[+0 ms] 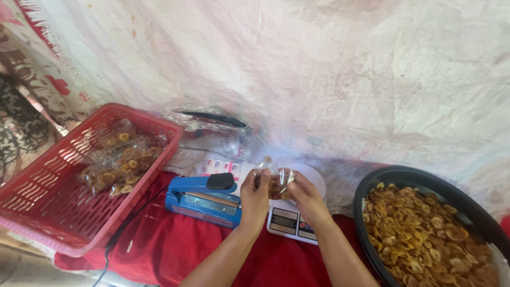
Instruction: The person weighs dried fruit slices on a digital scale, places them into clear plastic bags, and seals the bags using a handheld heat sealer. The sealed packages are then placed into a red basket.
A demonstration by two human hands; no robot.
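Note:
My left hand and my right hand both grip a small clear plastic bag of chips, holding it above a white digital kitchen scale. Just left of my left hand sits a blue heat sealer with a black knob on its raised arm. Golden sliced chips fill a big black basin at the right, close to my right forearm.
A red plastic basket at the left holds several filled clear bags of chips. A pile of empty clear bags lies behind the sealer. A red cloth covers the floor; a pale sheet hangs behind. A black cable runs off the front.

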